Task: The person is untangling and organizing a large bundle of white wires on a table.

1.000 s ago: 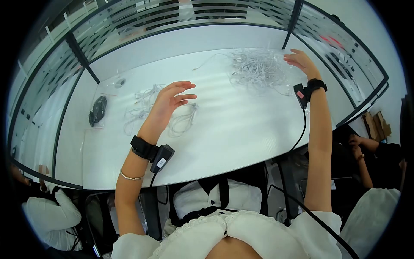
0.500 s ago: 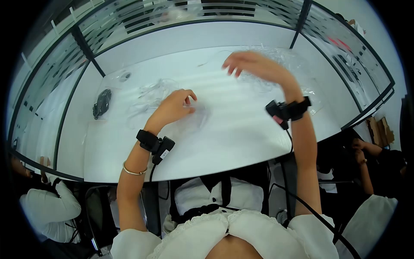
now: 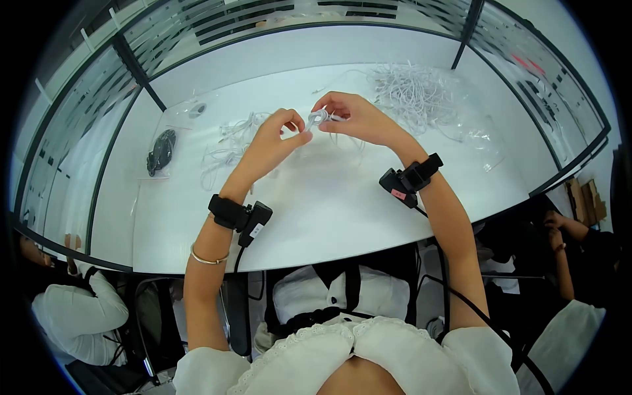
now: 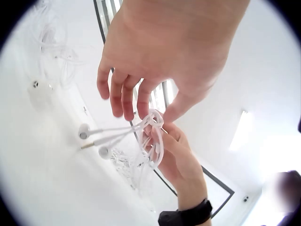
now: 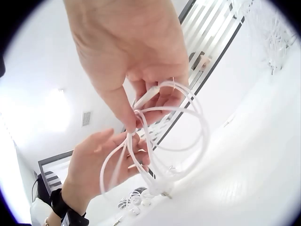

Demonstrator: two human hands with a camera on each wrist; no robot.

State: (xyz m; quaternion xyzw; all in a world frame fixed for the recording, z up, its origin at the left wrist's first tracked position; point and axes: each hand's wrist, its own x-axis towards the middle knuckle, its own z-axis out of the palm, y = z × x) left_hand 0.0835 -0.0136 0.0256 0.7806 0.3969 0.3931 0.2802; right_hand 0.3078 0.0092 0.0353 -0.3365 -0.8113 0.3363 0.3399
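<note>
Between the two hands, above the white table (image 3: 309, 210), is a looped white earphone cable (image 3: 318, 118). My right hand (image 3: 362, 118) pinches its coil between thumb and fingers. The thumb and index fingertip of my left hand (image 3: 273, 141) meet the other side of the cable, pinching a small loop (image 4: 155, 117) in the left wrist view. There, two earbuds (image 4: 84, 131) and a metal-tipped plug (image 4: 88, 145) dangle to one side. Wide loops (image 5: 204, 132) hang below my right hand (image 5: 131, 52) in the right wrist view.
A tangled pile of white cables (image 3: 411, 99) lies at the back right, with clear plastic (image 3: 484, 145) beside it. More white cables (image 3: 224, 156) lie behind my left forearm. A bagged black cable (image 3: 161, 151) is at the far left. Partitions (image 3: 289, 49) border the table.
My right hand has swung left from the pile's side to the middle and now holds a cable there. My left hand has shifted slightly inward, its thumb and index finger now at the cable.
</note>
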